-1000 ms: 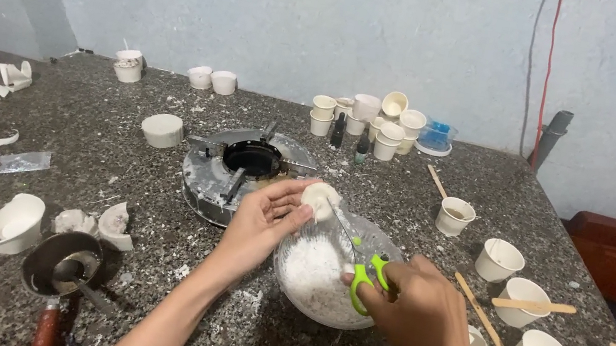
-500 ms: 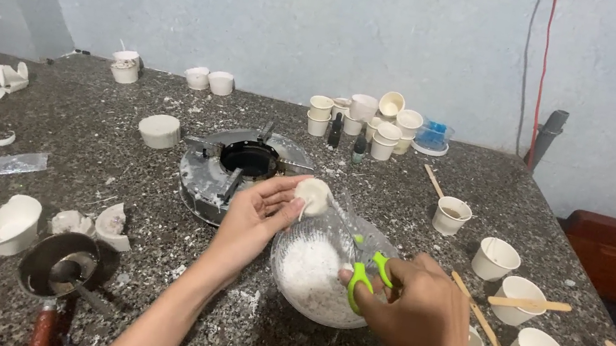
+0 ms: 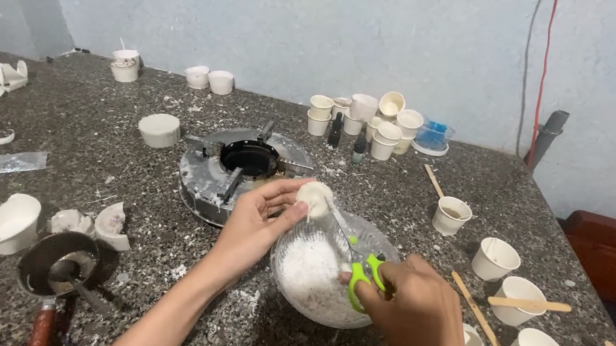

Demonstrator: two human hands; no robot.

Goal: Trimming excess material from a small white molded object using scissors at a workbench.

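Scissors (image 3: 363, 271) with bright green handles sit in the right hand (image 3: 418, 315), at about 5 o'clock from the middle of the head view; their slim metal blades run up toward 11 o'clock and end at a small round white lump (image 3: 314, 197). That lump is pale, chalky and roughly ball-shaped, and it sits just above the rim of a clear glass bowl (image 3: 387, 250) that holds a heap of white flakes (image 3: 311, 275).

Left hand (image 3: 259, 219) comes in from 7 o'clock on a bare forearm, palm turned toward the bowl, thumb and fingertips pinched on the lump and holding it over the bowl's 11 o'clock edge. The right hand enters from 5 o'clock, knuckles up, fingers curled through and clamped around the green handles; whether the blades are parted or together I cannot tell.

At 12 o'clock from the bowl, touching distance away, lies a grey metal burner ring (image 3: 242, 166) on the speckled stone counter (image 3: 115, 164). White paper cups (image 3: 495, 259) stand at 3 o'clock, some with wooden sticks (image 3: 528, 304) laid across.
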